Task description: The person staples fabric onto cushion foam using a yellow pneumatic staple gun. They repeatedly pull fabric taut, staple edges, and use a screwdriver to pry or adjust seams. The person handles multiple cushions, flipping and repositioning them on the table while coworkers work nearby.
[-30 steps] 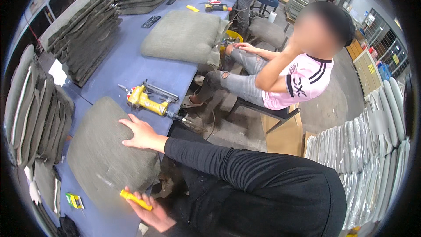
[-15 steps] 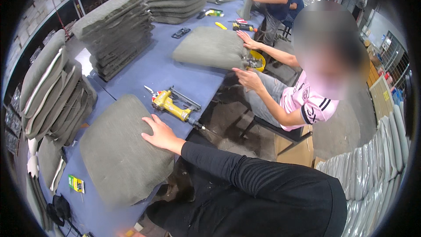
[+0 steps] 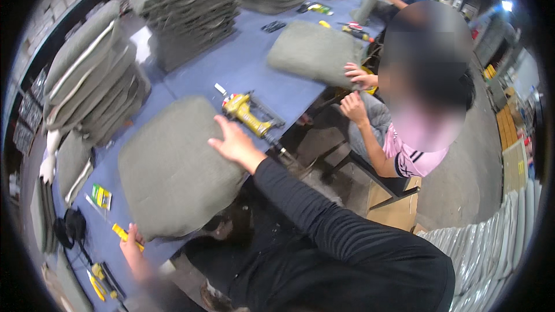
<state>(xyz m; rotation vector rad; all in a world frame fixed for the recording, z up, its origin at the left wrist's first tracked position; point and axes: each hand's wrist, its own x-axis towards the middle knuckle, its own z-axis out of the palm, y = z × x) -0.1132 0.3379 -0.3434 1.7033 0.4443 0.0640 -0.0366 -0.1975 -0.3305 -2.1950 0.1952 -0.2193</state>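
In front of me a grey-green fabric-covered cushion [image 3: 179,167] lies flat on the blue tabletop, its near edge at the table's rim. My right hand [image 3: 236,143] is open, fingers spread, at the cushion's right edge with the thumb over the fabric. My left hand [image 3: 134,249] is closed on the yellow handle of a screwdriver [image 3: 120,231], beside the cushion's lower left corner; the thin shaft points away to the upper left. Just past my right hand lies a yellow pneumatic staple gun [image 3: 247,112] with its hose fitting toward the table edge.
Tall stacks of similar cushions [image 3: 95,75] line the table's far side. A small green-and-yellow packet [image 3: 102,196] and another yellow tool [image 3: 104,277] lie at left. A seated co-worker in a pink shirt [image 3: 425,159] handles another cushion [image 3: 315,52]. Plastic-wrapped pads [image 3: 491,248] stand at lower right.
My left hand has come up from the lower edge, now showing the screwdriver. My right hand stays by the cushion's edge. The view has shifted, and the co-worker's hands have drawn closer together.
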